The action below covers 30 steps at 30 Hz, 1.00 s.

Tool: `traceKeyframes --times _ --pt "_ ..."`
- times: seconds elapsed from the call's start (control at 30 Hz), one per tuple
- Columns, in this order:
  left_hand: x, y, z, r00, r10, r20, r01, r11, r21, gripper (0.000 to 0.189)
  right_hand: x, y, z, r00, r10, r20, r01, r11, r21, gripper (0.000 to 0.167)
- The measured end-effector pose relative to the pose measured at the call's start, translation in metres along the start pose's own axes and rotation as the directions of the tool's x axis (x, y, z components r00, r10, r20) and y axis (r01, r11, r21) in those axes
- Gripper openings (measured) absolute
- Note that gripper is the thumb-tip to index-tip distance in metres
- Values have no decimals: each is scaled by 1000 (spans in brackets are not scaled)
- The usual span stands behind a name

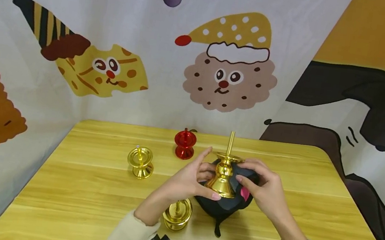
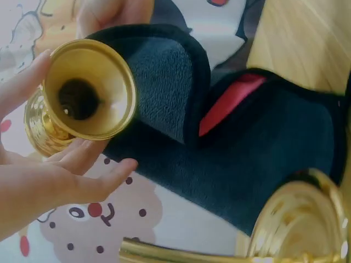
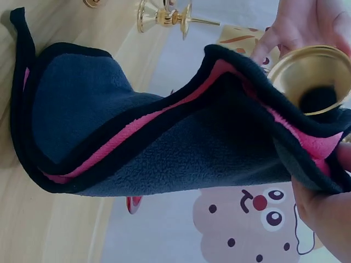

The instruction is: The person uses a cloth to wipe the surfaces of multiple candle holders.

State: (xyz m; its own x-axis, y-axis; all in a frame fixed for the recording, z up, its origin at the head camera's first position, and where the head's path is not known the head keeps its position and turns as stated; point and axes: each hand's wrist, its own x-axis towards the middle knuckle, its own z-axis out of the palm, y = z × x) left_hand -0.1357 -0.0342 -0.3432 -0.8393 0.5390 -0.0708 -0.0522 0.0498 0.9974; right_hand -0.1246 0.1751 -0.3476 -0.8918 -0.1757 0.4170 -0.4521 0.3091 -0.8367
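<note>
A shiny gold candle holder (image 1: pixel 222 181), with a flared base and a thin upright spike, is raised above the table. My left hand (image 1: pixel 184 180) grips it from the left, the thumb near the base rim. My right hand (image 1: pixel 265 189) pinches a dark blue cloth (image 1: pixel 214 210) with black edging and a pink reverse side, bunched behind and below the holder. The left wrist view looks into the hollow base (image 2: pixel 112 71) of the holder. In the right wrist view the cloth (image 3: pixel 181 159) hangs folded, its pink side showing along the fold.
A second gold candle holder (image 1: pixel 142 170) stands at the left of the table (image 1: pixel 76 185), a third gold one (image 1: pixel 184 212) by my left forearm. Toward the back edge is a red candle holder (image 1: pixel 184 151). A cartoon-printed curtain (image 1: pixel 162 74) hangs behind.
</note>
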Motion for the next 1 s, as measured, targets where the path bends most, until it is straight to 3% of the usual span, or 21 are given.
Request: traceKeyframes --times 0.13,0.23,0.4,0.6,0.73,0.87,1.0 --pt "1 1 0 1000 9 -22 -6 987 160 105 -1 1 -1 1000 13 10 -13 999 -37 19" --pt "1 3 -3 1000 10 -11 -7 982 188 99 -2 1 -1 1000 5 16 -4 998 -63 19" --pt "3 5 -9 998 4 -56 4 990 142 70 -5 0 0 997 -62 43 67 991 -117 22" --pt "6 6 -7 986 -61 -158 73 995 70 61 -8 1 2 985 -147 89 158 979 -130 26" --pt "3 10 -10 986 -57 -156 53 998 -27 58 -8 1 -3 983 -154 100 162 983 -82 27" --pt "-2 19 -21 983 -9 -182 -8 996 -91 54 -7 1 -20 985 -143 96 152 984 -96 29" --pt "-8 24 -39 969 8 -248 -37 993 -110 55 -7 -1 -46 994 -24 108 40 988 -151 26"
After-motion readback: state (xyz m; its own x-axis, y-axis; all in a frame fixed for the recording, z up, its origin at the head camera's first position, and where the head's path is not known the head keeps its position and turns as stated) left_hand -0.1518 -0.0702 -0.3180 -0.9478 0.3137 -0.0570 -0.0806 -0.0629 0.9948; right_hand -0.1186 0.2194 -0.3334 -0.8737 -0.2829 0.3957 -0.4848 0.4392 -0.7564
